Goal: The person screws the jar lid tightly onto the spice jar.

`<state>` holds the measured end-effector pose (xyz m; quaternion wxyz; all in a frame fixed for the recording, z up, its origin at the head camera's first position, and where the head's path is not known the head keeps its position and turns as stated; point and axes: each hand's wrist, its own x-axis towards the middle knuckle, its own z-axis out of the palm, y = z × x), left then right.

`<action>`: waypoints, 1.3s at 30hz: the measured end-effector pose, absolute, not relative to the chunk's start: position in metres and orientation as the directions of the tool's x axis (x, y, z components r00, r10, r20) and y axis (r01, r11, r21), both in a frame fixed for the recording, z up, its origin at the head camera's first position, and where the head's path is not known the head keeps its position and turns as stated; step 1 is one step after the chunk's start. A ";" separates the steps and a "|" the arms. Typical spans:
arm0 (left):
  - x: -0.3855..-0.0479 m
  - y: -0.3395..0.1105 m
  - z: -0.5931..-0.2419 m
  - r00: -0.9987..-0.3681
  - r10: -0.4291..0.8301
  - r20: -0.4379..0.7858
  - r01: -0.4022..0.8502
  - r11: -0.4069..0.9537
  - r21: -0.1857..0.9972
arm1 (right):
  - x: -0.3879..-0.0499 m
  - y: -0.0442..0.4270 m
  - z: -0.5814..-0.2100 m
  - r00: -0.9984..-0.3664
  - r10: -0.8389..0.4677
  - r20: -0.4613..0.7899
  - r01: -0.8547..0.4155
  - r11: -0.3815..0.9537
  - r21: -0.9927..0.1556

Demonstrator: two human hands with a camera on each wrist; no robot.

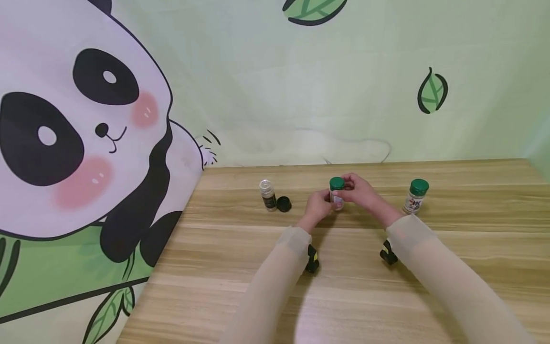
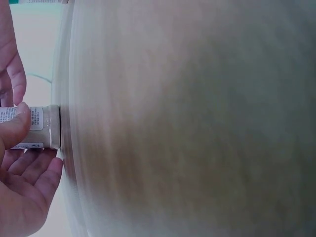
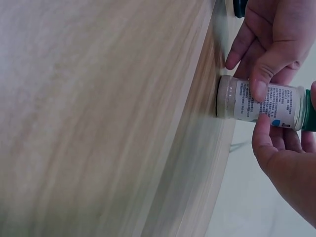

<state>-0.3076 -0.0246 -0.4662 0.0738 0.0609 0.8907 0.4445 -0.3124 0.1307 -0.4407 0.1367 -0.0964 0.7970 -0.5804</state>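
Gripped jar [image 3: 272, 105], white label [image 3: 282, 98] (print too small)

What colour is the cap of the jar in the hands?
The cap is green, clearest in the head view.

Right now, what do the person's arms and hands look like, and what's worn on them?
The left sleeve and right sleeve are long and pale beige, each ending in a greyish cuff. A small black device with a yellow marking shows by the left wrist, and another black device by the right. The left hand and right hand wear no gloves.
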 end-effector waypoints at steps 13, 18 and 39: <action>-0.309 -0.025 -0.466 -0.982 0.179 -0.064 0.059 0.606 0.793 | -0.312 0.127 -0.440 -0.960 -0.264 -0.097 0.001 0.341 -0.940; -0.309 -0.025 -0.466 -0.981 0.183 -0.060 0.064 0.606 0.793 | -0.313 0.128 -0.440 -0.947 -0.307 -0.096 -0.014 0.337 -0.941; -0.310 -0.024 -0.468 -0.982 0.169 -0.086 0.025 0.565 0.824 | -0.331 0.153 -0.428 -0.777 -0.598 -0.196 0.022 0.287 -0.958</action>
